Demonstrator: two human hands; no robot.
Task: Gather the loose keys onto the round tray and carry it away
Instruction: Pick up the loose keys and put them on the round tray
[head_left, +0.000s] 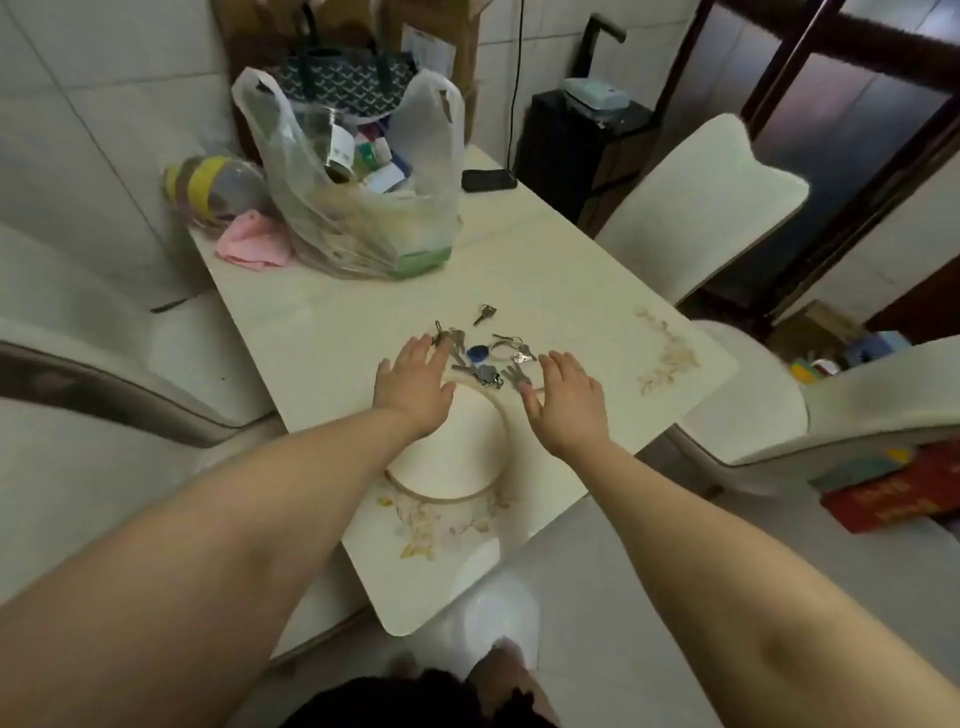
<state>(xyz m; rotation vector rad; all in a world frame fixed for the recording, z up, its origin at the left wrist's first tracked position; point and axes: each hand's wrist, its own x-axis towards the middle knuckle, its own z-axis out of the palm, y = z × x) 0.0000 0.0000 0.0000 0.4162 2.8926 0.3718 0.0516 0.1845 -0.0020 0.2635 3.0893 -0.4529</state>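
A round cream tray (457, 462) lies on the white table (571, 291) near its front edge. Just beyond the tray's far rim is a cluster of loose keys (485, 364), some on rings, one with a blue fob. A single key (484, 313) lies apart, farther back. My left hand (415, 382) hovers flat over the tray's far left rim, fingertips touching the leftmost keys. On the other side of the cluster my right hand (569, 397) is spread flat, its fingers apart, beside the tray's right rim. Neither hand holds anything.
A full plastic bag (358, 208), a pink cloth (254, 241) and a taped bottle (213, 187) crowd the table's far left. A black phone (488, 180) lies at the back. White chairs (696, 202) stand on the right, a sofa (78, 374) on the left.
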